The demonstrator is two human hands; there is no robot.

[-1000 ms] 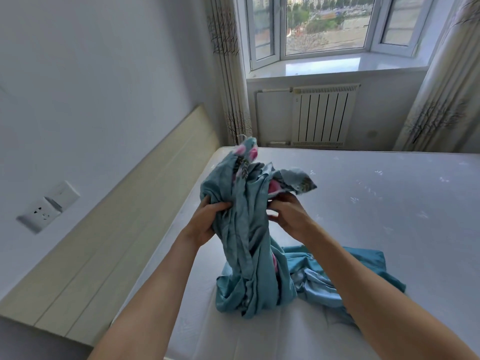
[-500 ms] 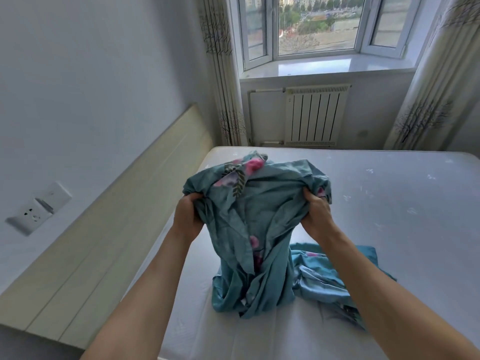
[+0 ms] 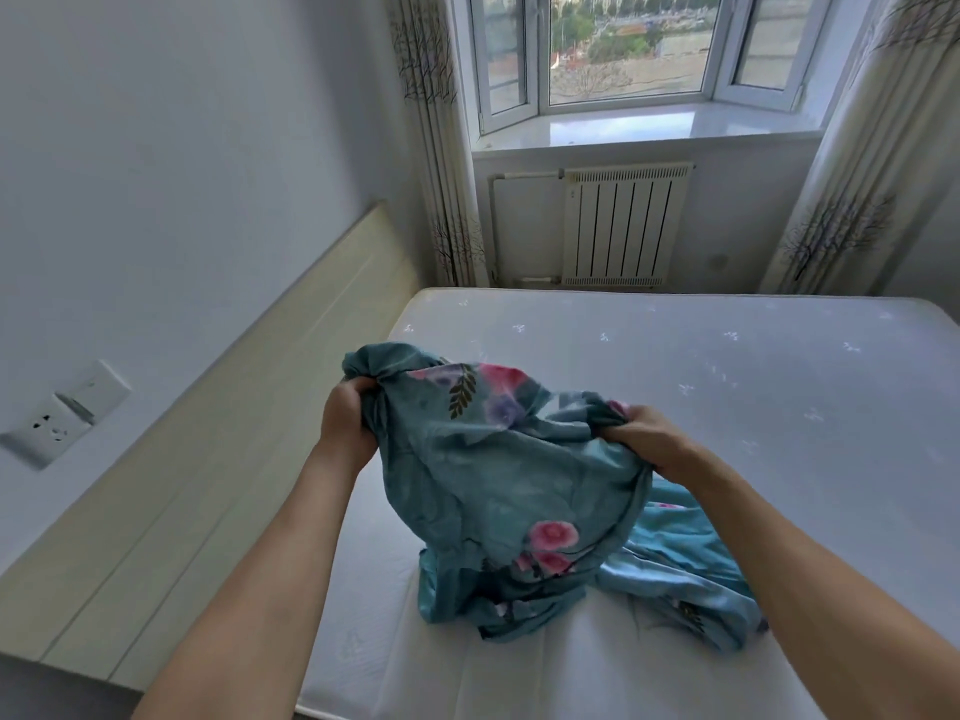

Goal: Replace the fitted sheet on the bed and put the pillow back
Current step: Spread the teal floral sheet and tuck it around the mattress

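Note:
A teal fitted sheet [image 3: 498, 480] with pink and purple flowers is bunched above the bare white mattress [image 3: 727, 387]. My left hand [image 3: 345, 418] grips one gathered edge of it at the left. My right hand [image 3: 641, 439] grips another edge at the right, and the cloth stretches between them. The sheet's lower part lies crumpled on the mattress near the front edge. No pillow is in view.
A pale wooden headboard [image 3: 218, 459] runs along the left wall, with a wall socket [image 3: 62, 418] above it. Beyond the bed stand a white radiator [image 3: 623, 226], a window [image 3: 623, 44] and patterned curtains [image 3: 441, 148] on both sides.
My hands have moved apart, spreading the bunched sheet wider between them. The cloth hangs lower and broader than a second ago.

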